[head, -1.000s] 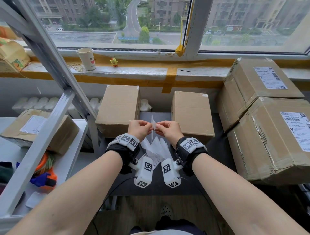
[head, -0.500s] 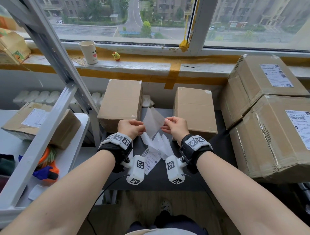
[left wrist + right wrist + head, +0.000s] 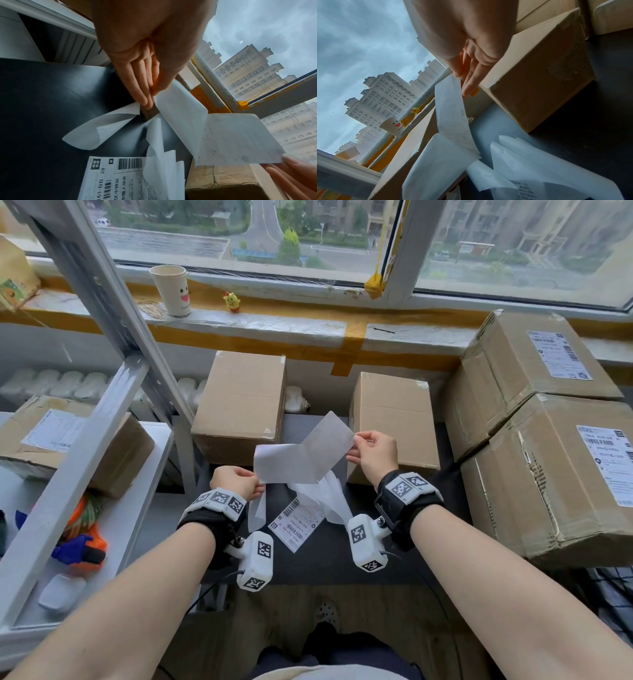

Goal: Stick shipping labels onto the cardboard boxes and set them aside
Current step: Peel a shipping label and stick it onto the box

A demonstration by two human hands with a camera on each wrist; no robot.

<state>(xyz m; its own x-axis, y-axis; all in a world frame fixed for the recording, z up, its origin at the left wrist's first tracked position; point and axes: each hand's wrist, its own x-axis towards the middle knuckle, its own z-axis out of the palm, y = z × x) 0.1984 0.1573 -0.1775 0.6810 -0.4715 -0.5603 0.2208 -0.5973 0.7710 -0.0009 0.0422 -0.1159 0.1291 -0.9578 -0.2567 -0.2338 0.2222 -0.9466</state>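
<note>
Right now my right hand [image 3: 375, 455] pinches the corner of the thin white paper shipping label [image 3: 329, 441], lifted above the dark counter [image 3: 342, 563]. My left hand [image 3: 236, 486] pinches the white glossy backing sheet [image 3: 286, 467] lower down, label half peeled off it. Label is light, floppy and sticky on one side, so it'll likely curl or fold onto itself; best held by edges, adhesive untouched. Two plain brown cardboard boxes [image 3: 241, 402] [image 3: 394, 419] stand just behind my hands, both unlabelled, likely next targets. Another printed barcode label [image 3: 298, 520] and loose white backing scraps [image 3: 334, 501] lie on the counter below.
</note>
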